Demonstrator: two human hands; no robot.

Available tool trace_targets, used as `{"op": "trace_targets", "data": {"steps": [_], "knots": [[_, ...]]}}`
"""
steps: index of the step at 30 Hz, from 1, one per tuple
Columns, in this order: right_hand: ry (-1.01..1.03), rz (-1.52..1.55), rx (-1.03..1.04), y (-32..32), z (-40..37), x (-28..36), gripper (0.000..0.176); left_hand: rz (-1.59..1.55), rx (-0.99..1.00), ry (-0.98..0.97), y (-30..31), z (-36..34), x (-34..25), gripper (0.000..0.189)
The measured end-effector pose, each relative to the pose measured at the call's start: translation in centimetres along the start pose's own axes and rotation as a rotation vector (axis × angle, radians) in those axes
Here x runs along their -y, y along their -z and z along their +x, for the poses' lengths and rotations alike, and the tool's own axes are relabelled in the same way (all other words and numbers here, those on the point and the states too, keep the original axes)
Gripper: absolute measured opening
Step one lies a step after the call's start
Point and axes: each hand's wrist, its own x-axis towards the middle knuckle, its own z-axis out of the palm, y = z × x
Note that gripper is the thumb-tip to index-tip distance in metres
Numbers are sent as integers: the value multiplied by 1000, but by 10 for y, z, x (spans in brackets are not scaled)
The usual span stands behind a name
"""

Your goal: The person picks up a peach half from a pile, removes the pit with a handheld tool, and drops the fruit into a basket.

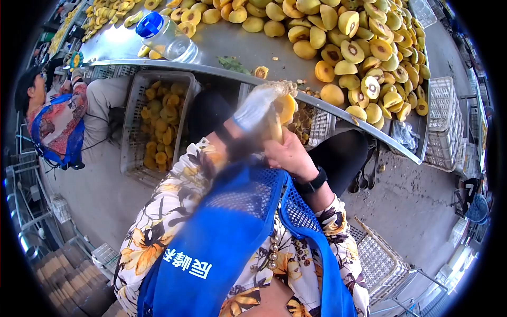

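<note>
One yellow peach piece, held in our curled, gloved left hand by the surface, seems light, slick and bruisable, best cupped gently, while our right hand wraps a pale handle.

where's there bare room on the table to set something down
Bare metal table shows between the bottle and the big fruit pile, behind the leaves; another patch lies left of the bottle. The table's right end is crowded.
</note>
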Motion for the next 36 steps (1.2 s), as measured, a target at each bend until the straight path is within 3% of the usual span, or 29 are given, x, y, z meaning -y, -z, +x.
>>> {"op": "trace_targets", "data": {"steps": [3, 5, 7, 9, 11, 12, 13, 15, 16, 18, 19, 20, 21, 24, 25, 29, 32, 33, 34, 36], "knots": [[-43, 224, 118, 4, 1, 1, 15, 44, -120, -77, -13, -9, -2, 25], [-54, 387, 241, 11, 6, -4, 15, 256, -283, -213, -14, -7, -2, 27], [-43, 546, 408, 17, 15, -14, 18, 121, -368, -167, -8, -4, -8, 32], [57, 499, 455, 16, 9, -15, 19, -188, -429, -163, 9, -6, -26, 38], [69, 403, 409, 25, 3, -12, 15, -121, -359, -185, 81, -20, -54, 37], [113, 82, 241, 28, 4, -14, 15, 23, -497, -319, 94, -30, -67, 37], [156, -233, 64, 31, 7, -20, 15, 495, -813, -516, 127, -28, -67, 40], [193, -779, -230, 40, 14, -35, 24, 1371, -915, -436, 127, -46, -96, 33], [210, -730, -245, 44, 18, -39, 25, 1810, -932, -372, 117, -52, -109, 30], [243, -642, -269, 46, 22, -44, 28, 1699, -821, -326, 78, -29, -115, 31], [253, -602, -286, 45, 20, -41, 28, 1724, -545, -790, 79, -4, -102, 29], [267, -563, -308, 43, 15, -34, 27, 1838, -293, -1010, 58, 22, -95, 25], [285, -525, -333, 43, 12, -28, 27, 1933, -334, -871, 28, 45, -80, 21], [382, -633, -437, 55, 6, -33, 27, 1868, -78, -378, -62, 106, -46, 28], [453, -637, -479, 61, 4, -38, 24, 1902, 37, -356, -66, 136, -25, 34], [374, -467, -618, 60, -28, -25, 15, 1668, -150, -382, -80, 193, 24, 34], [374, -294, -728, 68, -35, -16, 17, 1700, -82, -276, -78, 185, 2, 38], [355, -391, -841, 71, -35, -6, 24, 1591, -63, -293, -75, 172, -6, 41], [468, -469, -911, 71, -37, 8, 32, 1483, -49, -303, -75, 149, -15, 45], [560, -549, -971, 91, -16, 8, 39, 1382, -75, -119, -93, 90, -45, 51]]}}
